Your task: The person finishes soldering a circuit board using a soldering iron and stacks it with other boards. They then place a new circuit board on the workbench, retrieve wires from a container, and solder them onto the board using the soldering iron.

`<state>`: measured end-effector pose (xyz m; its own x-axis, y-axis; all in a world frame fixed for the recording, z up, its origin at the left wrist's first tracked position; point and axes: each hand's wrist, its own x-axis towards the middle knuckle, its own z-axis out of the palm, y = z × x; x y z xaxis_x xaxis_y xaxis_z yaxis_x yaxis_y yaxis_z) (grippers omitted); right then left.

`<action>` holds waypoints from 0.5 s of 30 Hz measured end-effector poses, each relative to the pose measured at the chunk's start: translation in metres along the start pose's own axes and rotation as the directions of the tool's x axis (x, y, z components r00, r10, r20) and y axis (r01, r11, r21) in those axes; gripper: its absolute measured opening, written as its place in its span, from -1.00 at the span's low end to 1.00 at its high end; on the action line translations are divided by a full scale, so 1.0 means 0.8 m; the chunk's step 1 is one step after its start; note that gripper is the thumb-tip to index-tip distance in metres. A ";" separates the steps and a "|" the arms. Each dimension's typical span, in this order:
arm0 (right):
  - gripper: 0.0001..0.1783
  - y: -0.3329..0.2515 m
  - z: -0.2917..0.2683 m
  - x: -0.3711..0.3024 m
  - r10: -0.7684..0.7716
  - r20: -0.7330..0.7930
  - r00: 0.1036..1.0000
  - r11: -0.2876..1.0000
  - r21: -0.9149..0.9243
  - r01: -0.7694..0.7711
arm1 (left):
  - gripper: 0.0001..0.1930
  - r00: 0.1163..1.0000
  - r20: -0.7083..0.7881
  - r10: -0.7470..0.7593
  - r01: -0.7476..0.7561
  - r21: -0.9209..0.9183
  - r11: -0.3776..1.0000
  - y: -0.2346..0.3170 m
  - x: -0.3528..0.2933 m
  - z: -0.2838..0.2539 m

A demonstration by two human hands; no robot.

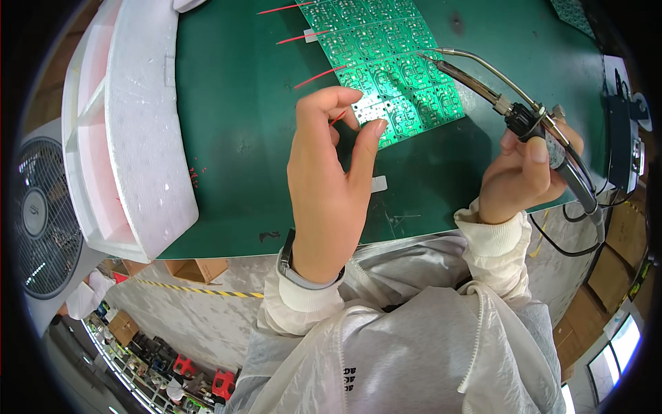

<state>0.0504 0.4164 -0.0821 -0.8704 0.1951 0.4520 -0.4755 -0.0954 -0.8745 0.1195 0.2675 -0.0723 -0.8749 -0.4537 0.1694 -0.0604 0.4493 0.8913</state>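
A green circuit board panel [407,76], divided into several small units, lies on the green mat. Red wires [318,77] stick out from its left edge. My left hand [327,172] is curled at the panel's lower left corner, with the thumb and index fingertips at the board. Between its bent fingers shows a short length of red wire [337,118], the rest hidden by the hand. My right hand [527,165] grips a soldering iron [524,121] with a curved metal solder-feed tube. The iron's tip is over the panel's right part, close to the board; contact cannot be made out.
A white foam tray [148,138] with compartments stands at the left, beside a fan [38,207]. Red wire scraps [195,176] lie near the tray. A dark box-shaped device [624,141] sits at the right edge, and the iron's cable [586,248] loops below the table edge.
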 end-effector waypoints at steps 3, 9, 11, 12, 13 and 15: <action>-0.68 0.001 0.004 -0.002 -0.006 -0.002 1.000 1.000 -0.002 0.006 | -0.72 1.000 0.000 0.031 -0.031 0.002 1.000 -0.008 0.007 -0.003; -0.68 0.000 0.007 -0.004 0.005 -0.004 1.000 1.000 0.004 -0.005 | -0.71 0.999 0.028 0.035 -0.036 0.043 0.998 -0.024 0.012 -0.001; -0.68 0.000 0.007 -0.004 0.010 0.000 1.000 1.000 0.011 -0.009 | -0.73 1.000 0.025 -0.017 0.017 0.020 1.000 -0.016 0.009 -0.006; -0.68 0.000 0.007 -0.004 0.013 0.005 1.000 1.000 0.009 -0.013 | -0.75 0.997 0.022 -0.067 0.067 -0.003 0.998 -0.013 0.007 -0.008; -0.68 0.000 0.007 -0.004 0.016 0.010 1.000 1.000 0.007 -0.016 | -0.75 0.997 0.023 -0.071 0.071 -0.002 0.997 -0.013 0.007 -0.011; -0.67 0.000 0.006 -0.003 0.012 0.021 1.000 1.000 0.002 -0.012 | -0.79 0.999 -0.016 -0.048 0.046 -0.093 0.995 -0.016 0.007 -0.019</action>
<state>0.0515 0.4110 -0.0824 -0.8784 0.1737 0.4452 -0.4654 -0.0997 -0.8795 0.1228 0.2475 -0.0760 -0.8630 -0.4874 0.1331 -0.0560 0.3542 0.9335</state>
